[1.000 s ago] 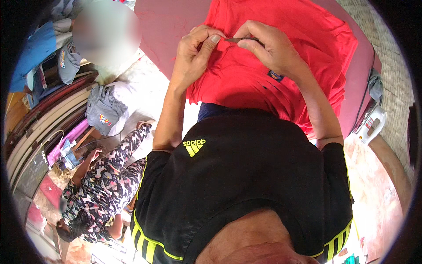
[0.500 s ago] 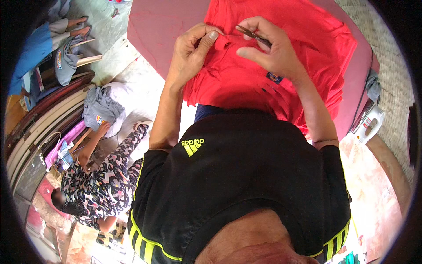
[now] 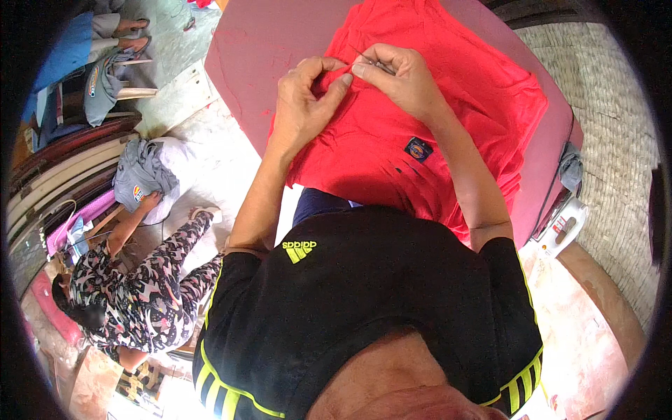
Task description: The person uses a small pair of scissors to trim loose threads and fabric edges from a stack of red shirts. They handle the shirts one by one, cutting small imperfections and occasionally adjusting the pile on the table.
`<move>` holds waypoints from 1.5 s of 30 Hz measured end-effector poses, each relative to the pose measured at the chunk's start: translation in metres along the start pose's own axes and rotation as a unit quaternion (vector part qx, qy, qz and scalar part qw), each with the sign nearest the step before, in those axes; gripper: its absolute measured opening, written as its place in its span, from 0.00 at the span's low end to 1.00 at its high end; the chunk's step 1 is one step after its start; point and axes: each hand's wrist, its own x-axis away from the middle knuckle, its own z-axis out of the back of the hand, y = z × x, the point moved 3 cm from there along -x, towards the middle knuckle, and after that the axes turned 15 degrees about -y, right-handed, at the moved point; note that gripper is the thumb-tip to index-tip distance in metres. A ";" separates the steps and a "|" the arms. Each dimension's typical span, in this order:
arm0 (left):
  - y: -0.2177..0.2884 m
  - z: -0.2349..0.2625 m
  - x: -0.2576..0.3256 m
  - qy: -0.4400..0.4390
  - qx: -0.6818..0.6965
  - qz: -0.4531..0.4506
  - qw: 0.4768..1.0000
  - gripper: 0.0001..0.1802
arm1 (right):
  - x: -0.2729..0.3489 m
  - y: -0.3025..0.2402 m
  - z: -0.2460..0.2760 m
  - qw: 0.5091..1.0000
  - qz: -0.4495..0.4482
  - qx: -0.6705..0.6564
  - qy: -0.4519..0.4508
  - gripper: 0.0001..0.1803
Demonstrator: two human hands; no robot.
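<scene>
- Right hand (image 3: 402, 78) is nearly closed; thumb and forefinger are pinched together, and a slim dark tool (image 3: 381, 67) is held among the fingers.
- Only the thin tip and part of the tool's body show; the rest is hidden by the fingers, so it may be small snips, but its kind is not certain.
- Left hand (image 3: 306, 94) is curled beside it, with thumb and forefinger closed on a bit of the red garment (image 3: 483, 91); its other fingers are mostly covered.
- This garment lies over the pink table (image 3: 241, 52), under both hands; its far end is cut off by the upper edge, and the right forearm covers part of it.
- A dark badge (image 3: 418, 149) shows on the cloth, near that forearm.
- At the left, a co-worker (image 3: 147, 301) bends, one hand on a grey cloth (image 3: 143, 171); the head is hard to make out.
</scene>
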 end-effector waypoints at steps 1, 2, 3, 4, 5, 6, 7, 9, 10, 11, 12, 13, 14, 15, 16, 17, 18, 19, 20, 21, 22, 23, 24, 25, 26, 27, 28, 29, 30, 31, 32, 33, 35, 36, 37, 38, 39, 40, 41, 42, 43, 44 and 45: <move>-0.005 -0.001 -0.001 0.001 0.046 0.011 0.999 0.10 | -0.001 0.000 0.002 1.000 0.019 0.000 0.013 0.06; -0.008 -0.001 -0.001 0.003 0.092 0.022 0.996 0.10 | -0.001 -0.001 0.005 0.999 0.037 -0.001 0.026 0.07; -0.009 0.001 0.000 -0.005 0.106 0.043 0.993 0.10 | -0.001 -0.002 0.006 0.998 0.054 -0.003 0.039 0.09; -0.007 0.002 0.000 -0.006 0.106 0.042 0.993 0.10 | 0.001 -0.005 0.006 0.997 0.060 -0.011 0.042 0.09; -0.006 0.003 0.000 -0.006 0.106 0.042 0.993 0.10 | 0.005 -0.009 0.007 0.997 0.066 -0.020 0.045 0.10; -0.005 0.003 0.000 -0.007 0.106 0.040 0.994 0.10 | 0.008 -0.012 0.009 0.996 0.072 -0.027 0.049 0.10; -0.005 0.003 0.001 -0.005 0.113 0.031 0.993 0.10 | 0.010 -0.013 0.012 0.997 0.072 -0.021 0.017 0.11; -0.006 0.004 0.001 -0.004 0.126 0.010 0.992 0.09 | 0.014 -0.014 0.017 0.996 0.072 -0.009 -0.045 0.11; -0.005 0.004 0.002 -0.007 0.118 0.005 0.993 0.09 | 0.013 -0.016 0.016 0.996 0.060 0.013 -0.059 0.11; -0.004 0.005 0.002 -0.009 0.109 -0.001 0.994 0.09 | 0.013 -0.018 0.015 0.995 0.048 0.036 -0.073 0.11; -0.004 0.006 0.002 -0.012 0.101 -0.006 0.995 0.09 | 0.012 -0.019 0.013 0.994 0.036 0.058 -0.087 0.11; -0.004 0.006 0.002 -0.008 0.105 -0.009 0.994 0.09 | 0.010 -0.022 0.012 0.993 0.036 0.073 -0.087 0.11; -0.006 0.006 0.002 -0.004 0.108 -0.011 0.994 0.09 | 0.009 -0.023 0.011 0.992 0.036 0.087 -0.086 0.11; -0.006 0.004 0.001 -0.004 0.114 -0.015 0.993 0.09 | 0.009 -0.024 0.010 0.991 0.033 0.101 -0.081 0.10; -0.006 0.004 0.002 -0.011 0.102 -0.006 0.995 0.09 | 0.008 -0.024 0.010 0.990 0.032 0.116 -0.075 0.10; -0.003 0.007 0.003 -0.019 0.090 0.001 0.996 0.08 | 0.007 -0.023 0.010 0.989 0.031 0.130 -0.067 0.10; -0.003 0.007 0.003 -0.031 0.081 0.005 0.996 0.08 | 0.008 -0.023 0.010 0.987 0.028 0.146 -0.054 0.10; -0.004 0.007 0.002 -0.007 0.088 -0.018 0.996 0.10 | 0.011 -0.025 0.010 0.985 0.019 0.164 -0.042 0.11; -0.006 0.008 0.004 0.001 0.099 -0.035 0.995 0.11 | 0.015 -0.027 0.008 0.983 0.010 0.181 -0.028 0.13; -0.002 0.009 0.003 0.006 0.099 -0.045 0.994 0.11 | 0.024 -0.030 0.008 0.980 0.000 0.199 -0.015 0.14; 0.003 0.012 0.004 0.014 0.097 -0.055 0.994 0.12 | 0.038 -0.035 0.006 0.969 0.001 0.245 0.025 0.16; 0.007 0.013 0.006 0.005 0.064 -0.050 0.997 0.12 | 0.057 -0.039 -0.001 0.955 0.001 0.291 0.063 0.18; 0.015 0.016 0.008 -0.004 0.027 -0.044 0.999 0.12 | 0.075 -0.042 -0.007 0.938 0.003 0.333 0.101 0.20; 0.019 0.018 0.010 -0.008 -0.012 -0.037 0.999 0.12 | 0.094 -0.033 -0.006 0.929 -0.027 0.350 0.117 0.25; 0.022 0.018 0.010 -0.012 -0.045 -0.052 0.998 0.12 | 0.114 -0.026 -0.004 0.909 -0.074 0.384 0.145 0.25; 0.022 0.018 0.012 -0.015 -0.077 -0.068 0.995 0.12 | 0.134 -0.020 -0.004 0.886 -0.119 0.415 0.170 0.24; 0.024 0.019 0.014 -0.017 -0.111 -0.080 0.990 0.12 | 0.152 -0.015 -0.004 0.860 -0.165 0.442 0.193 0.24; 0.028 0.020 0.015 -0.019 -0.113 -0.081 0.990 0.12 | 0.169 -0.012 -0.003 0.849 -0.180 0.449 0.212 0.24; 0.030 0.021 0.015 -0.027 -0.119 -0.090 0.988 0.13 | 0.184 -0.009 -0.003 0.838 -0.194 0.454 0.233 0.24; 0.032 0.024 0.016 -0.033 -0.130 -0.098 0.986 0.13 | 0.198 -0.007 -0.002 0.828 -0.204 0.457 0.253 0.24; 0.035 0.026 0.016 -0.037 -0.140 -0.105 0.984 0.14 | 0.209 -0.009 -0.001 0.832 -0.179 0.447 0.274 0.24; 0.040 0.026 0.017 -0.051 -0.149 -0.108 0.982 0.14 | 0.221 -0.012 0.002 0.835 -0.154 0.437 0.297 0.24; 0.052 0.031 0.018 -0.075 -0.165 -0.104 0.978 0.15 | 0.242 -0.023 0.009 0.856 -0.130 0.391 0.313 0.23; 0.059 0.033 0.018 -0.107 -0.175 -0.100 0.974 0.16 | 0.256 -0.033 0.011 0.871 -0.133 0.355 0.312 0.22; 0.065 0.035 0.018 -0.138 -0.184 -0.095 0.969 0.17 | 0.267 -0.038 0.012 0.885 -0.137 0.320 0.308 0.21; 0.069 0.035 0.016 -0.169 -0.192 -0.090 0.963 0.17 | 0.272 -0.038 0.008 0.905 -0.158 0.293 0.264 0.19; 0.070 0.034 0.015 -0.210 -0.266 -0.120 0.933 0.17 | 0.276 -0.037 0.004 0.922 -0.178 0.266 0.218 0.18; 0.065 0.031 0.011 -0.290 -0.240 -0.078 0.923 0.16 | 0.276 -0.034 0.003 0.936 -0.197 0.237 0.172 0.17; 0.060 0.028 0.007 -0.368 -0.211 -0.034 0.905 0.16 | 0.273 -0.023 0.001 0.950 -0.195 0.223 0.104 0.16; 0.057 0.023 0.000 -0.443 -0.180 0.007 0.878 0.16 | 0.273 -0.018 0.006 0.956 -0.199 0.203 0.070 0.16; 0.057 0.025 -0.011 -0.477 -0.124 0.070 0.867 0.18 | 0.272 -0.012 0.013 0.961 -0.203 0.182 0.037 0.16; 0.064 0.029 -0.027 -0.455 -0.139 0.050 0.878 0.17 | 0.269 -0.008 0.019 0.965 -0.207 0.160 0.004 0.17; 0.071 0.030 -0.044 -0.433 -0.157 0.031 0.887 0.16 | 0.259 -0.019 0.033 0.968 -0.222 0.116 0.029 0.19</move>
